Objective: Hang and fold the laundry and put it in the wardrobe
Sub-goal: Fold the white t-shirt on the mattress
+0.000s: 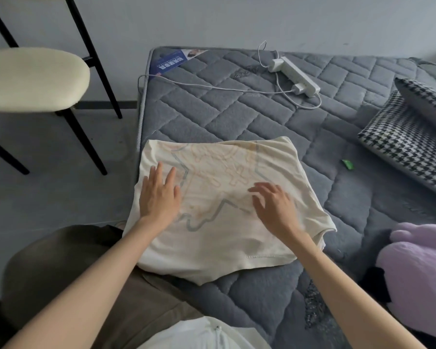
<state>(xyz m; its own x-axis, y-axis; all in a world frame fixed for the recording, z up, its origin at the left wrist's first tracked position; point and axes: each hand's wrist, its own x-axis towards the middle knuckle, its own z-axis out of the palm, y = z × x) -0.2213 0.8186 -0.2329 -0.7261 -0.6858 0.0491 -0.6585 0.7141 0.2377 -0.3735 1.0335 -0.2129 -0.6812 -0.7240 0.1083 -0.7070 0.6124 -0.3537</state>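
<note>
Head view
Garment: one cream T-shirt (227, 205), partly folded, printed side down so the pattern shows faintly through; it lies on the near-left part of the mattress (275, 127), its left edge about at the mattress edge.
Long axis: the folded shape runs near to far, a little tilted; hem seam at the near right, a sleeve bunched at the right side.
Left grip: left hand (159, 195) is flat on the cloth's left half, fingers spread and straight, palm down, clasping nothing.
Right grip: right hand (275, 205) hovers or rests lightly on the right half, fingers loosely curled and blurred; it pinches no cloth that I can see.
Key relation: the shirt lies directly under both hands. Each hand sits nearer its own side edge, and the far edge lies beyond the fingertips.
Likely step: smoothing the fold before another fold, judging by the flat palms.
Next move needs: a hold on one edge, probably the near hem or the far edge, to double the shirt along its length.
Counts: one shirt, two hands, one chair (35, 79) at far left on the floor, one power strip (293, 75) with two plugs and white cables at the far side, two houndstooth pillows (408, 144) at right, one purple plush (418, 278) at near right, one small green item (347, 164).
Wardrobe: not in view.
</note>
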